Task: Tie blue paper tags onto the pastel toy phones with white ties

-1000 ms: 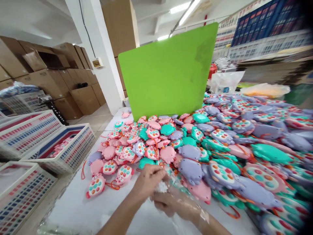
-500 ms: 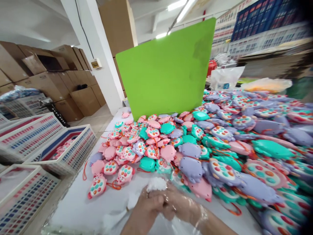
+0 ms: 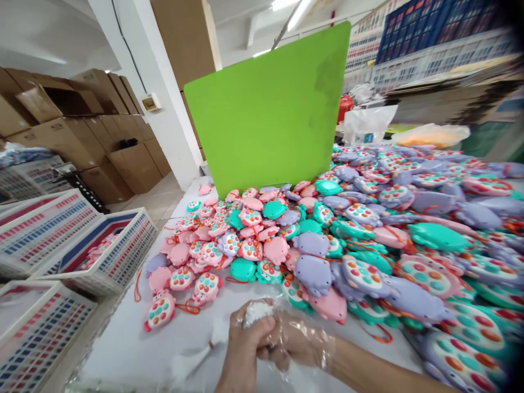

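Note:
Low in the middle of the view, both my hands meet over the white table (image 3: 135, 344). My left hand (image 3: 245, 349) is closed, pinching the crumpled mouth of a clear plastic bag (image 3: 262, 314). My right hand (image 3: 298, 344) is inside that bag, wrapped in the film, fingers curled against the left hand. Just beyond the hands lies a big heap of pink, teal and purple animal-shaped toy phones (image 3: 327, 245) with coloured buttons and orange cords. A pink toy (image 3: 327, 305) lies nearest my right hand.
A bright green board (image 3: 270, 120) stands upright behind the heap. White baskets (image 3: 110, 256) with red and blue patterned sides sit to the left, one holding pink toys. Cardboard boxes (image 3: 82, 136) are stacked along the left wall beside a white pillar (image 3: 155, 93).
My hands have drawn back from the heap toward me. The left hand went from reaching forward over the bag to gripping its bunched mouth against the right hand.

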Available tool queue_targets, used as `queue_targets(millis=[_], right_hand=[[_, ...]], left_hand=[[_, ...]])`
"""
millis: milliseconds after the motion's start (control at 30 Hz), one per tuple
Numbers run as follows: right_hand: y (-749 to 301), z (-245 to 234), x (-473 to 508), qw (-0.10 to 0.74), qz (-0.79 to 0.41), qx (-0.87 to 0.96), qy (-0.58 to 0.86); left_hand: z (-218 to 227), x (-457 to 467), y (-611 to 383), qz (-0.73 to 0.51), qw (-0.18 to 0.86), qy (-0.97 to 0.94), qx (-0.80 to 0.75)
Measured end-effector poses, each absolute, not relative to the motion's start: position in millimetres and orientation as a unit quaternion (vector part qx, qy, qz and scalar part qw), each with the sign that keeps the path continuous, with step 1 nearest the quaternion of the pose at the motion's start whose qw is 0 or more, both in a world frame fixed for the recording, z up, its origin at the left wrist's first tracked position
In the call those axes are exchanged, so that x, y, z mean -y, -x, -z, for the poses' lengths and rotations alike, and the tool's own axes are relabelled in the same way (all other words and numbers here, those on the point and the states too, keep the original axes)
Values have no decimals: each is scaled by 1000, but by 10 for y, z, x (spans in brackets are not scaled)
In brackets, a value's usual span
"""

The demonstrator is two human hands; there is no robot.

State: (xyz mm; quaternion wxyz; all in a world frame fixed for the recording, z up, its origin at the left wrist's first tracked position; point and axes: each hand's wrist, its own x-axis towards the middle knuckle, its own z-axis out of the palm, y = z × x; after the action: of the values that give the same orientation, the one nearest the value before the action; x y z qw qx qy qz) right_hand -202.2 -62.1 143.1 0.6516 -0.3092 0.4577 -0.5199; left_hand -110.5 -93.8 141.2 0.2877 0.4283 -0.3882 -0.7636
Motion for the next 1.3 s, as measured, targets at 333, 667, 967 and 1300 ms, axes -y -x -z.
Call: queue_targets(millis=[333, 667, 967, 1300], right_hand=[[2018, -1423, 604, 664, 516, -410, 354], [2161, -1316, 259, 518, 503, -571, 391], [2377, -1284, 144, 406, 477, -640, 445], [2587, -1680, 270, 142, 460, -705, 521]], left_hand=[[-1460, 1045, 1096, 737, 376, -443, 346], [-1488, 1323, 1135, 743, 471, -418, 227], [-1451, 1477, 1270, 720, 479, -472, 170], [-1518, 1333, 1403, 714, 490, -464, 189]])
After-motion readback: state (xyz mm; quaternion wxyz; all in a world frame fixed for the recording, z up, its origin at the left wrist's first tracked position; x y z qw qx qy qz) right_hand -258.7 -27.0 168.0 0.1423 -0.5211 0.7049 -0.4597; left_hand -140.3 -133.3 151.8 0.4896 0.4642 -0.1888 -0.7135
